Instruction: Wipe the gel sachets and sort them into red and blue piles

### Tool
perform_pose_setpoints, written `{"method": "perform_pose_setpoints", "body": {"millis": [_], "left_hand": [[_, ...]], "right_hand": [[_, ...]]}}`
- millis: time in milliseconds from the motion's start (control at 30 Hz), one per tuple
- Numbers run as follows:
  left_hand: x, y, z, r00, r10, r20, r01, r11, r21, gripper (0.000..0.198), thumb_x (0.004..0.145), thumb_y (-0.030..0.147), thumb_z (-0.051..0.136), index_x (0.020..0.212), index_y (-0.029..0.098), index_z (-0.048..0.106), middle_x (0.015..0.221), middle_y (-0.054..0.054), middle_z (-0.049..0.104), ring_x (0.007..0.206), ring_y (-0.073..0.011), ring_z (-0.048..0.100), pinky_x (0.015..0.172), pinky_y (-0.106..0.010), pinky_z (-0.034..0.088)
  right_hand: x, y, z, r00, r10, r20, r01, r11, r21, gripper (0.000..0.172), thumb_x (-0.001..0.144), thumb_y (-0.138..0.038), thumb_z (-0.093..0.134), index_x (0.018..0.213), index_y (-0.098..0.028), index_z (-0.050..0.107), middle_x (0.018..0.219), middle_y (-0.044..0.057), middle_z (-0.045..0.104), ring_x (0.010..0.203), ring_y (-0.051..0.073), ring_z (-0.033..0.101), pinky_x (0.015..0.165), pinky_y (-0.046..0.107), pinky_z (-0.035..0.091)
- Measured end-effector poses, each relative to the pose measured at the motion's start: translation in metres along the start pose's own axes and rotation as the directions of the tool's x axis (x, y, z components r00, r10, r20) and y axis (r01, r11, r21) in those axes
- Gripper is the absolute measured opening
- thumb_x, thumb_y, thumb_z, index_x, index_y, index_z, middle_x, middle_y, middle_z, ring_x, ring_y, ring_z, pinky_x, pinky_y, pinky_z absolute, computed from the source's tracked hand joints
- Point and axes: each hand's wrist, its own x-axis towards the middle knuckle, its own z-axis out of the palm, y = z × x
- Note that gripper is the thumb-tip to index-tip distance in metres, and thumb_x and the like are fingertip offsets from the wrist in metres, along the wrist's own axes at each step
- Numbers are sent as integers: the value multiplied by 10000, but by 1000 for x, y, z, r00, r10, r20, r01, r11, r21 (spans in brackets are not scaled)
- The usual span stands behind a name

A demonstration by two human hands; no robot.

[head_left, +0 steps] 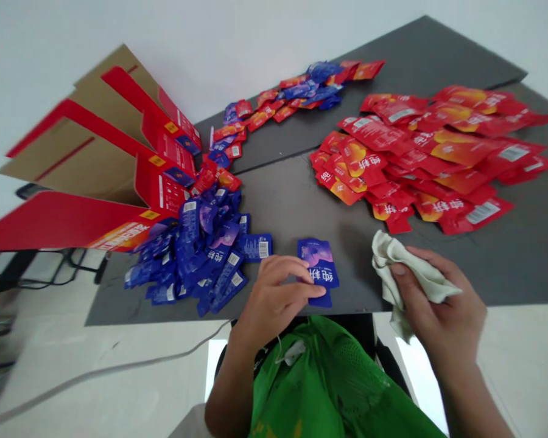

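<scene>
A small, flat, blue-and-purple pouch (322,263) lies on the dark grey tabletop (283,201) near its front edge, between a heap of blue sachets (205,249) and a red-and-orange pouch pile (442,152). Steadying it well probably calls for light fingertip pressure (slick film likely slides easily). The left hand (274,292) arches over it, thumb and forefinger parted, tips overlapping its face; how firmly they press cannot be told. Well apart, the right hand (452,316) clamps a crumpled white cloth (427,281) under its thumb.

Blue pouch (324,272), partly hidden, seems flat; crumpled white cloth (421,275) droops nearby.
</scene>
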Motion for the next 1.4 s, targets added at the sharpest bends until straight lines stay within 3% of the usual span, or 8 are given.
{"method": "perform_pose_setpoints", "body": {"millis": [200,500,567,667,800,1167,1300,1400], "left_hand": [[-44,12,17,966,-84,243,30,975,219,193,1024,226,733,1208,265,777,1257,-45,773,1331,-255,635,1121,-464,414],[-89,35,70,1000,-5,2,4,944,329,293,1049,278,713,1340,241,707,1375,-71,740,1305,-234,643,1079,-399,438],[-93,30,78,1000,3,-13,2,941,339,289,1054,270,704,1341,233,708,1420,-73,727,1334,-235,632,1096,-399,437],[-98,20,82,1000,16,-15,-10,933,360,253,1070,251,675,1318,226,722,1455,-62,716,1367,-226,617,1092,-388,438],[-103,12,86,999,33,-15,-24,921,390,198,1104,256,612,1240,232,755,1421,-31,742,1350,-207,625,1052,-377,436],[-103,14,99,998,-55,-45,69,899,432,242,1083,282,654,1303,313,753,1432,24,735,1321,-196,621,1031,-393,424],[-102,19,103,993,-114,-40,120,890,440,417,1094,283,631,1509,330,630,1421,5,738,1327,-201,612,1047,-401,420],[-102,21,108,989,-139,-45,143,874,464,502,1074,275,658,1567,320,575,1393,-10,747,1304,-209,618,1029,-408,431]], "right_hand": [[3,3,-3,999,-16,48,16,1000,4,417,947,-617,739,1263,-346,751,1163,70,784,1047,350,751,980,564,600],[45,-22,-13,926,-310,216,314,949,14,368,966,-545,758,1264,-329,743,1138,51,791,1017,329,759,940,510,605],[51,-33,-7,825,-491,279,502,864,37,341,987,-449,757,1300,-320,719,1199,53,780,1084,314,745,989,490,589],[49,-44,6,524,-698,488,740,657,145,416,1002,-299,732,1407,-273,646,1344,77,735,1192,300,700,1017,457,576],[41,-45,27,224,-698,680,855,475,206,453,975,-98,636,1409,-226,638,1370,73,723,1133,274,676,908,402,602],[108,-66,103,331,-640,693,895,445,-16,396,1025,-307,661,1405,-194,664,1333,127,720,1144,318,643,941,433,569],[103,-84,82,440,-734,518,861,508,-13,399,1044,-313,641,1433,-224,628,1370,120,702,1219,318,643,1046,469,536],[73,-85,46,363,-769,525,876,474,88,420,1046,-275,633,1462,-228,592,1390,120,693,1205,305,658,1020,453,548]]}}
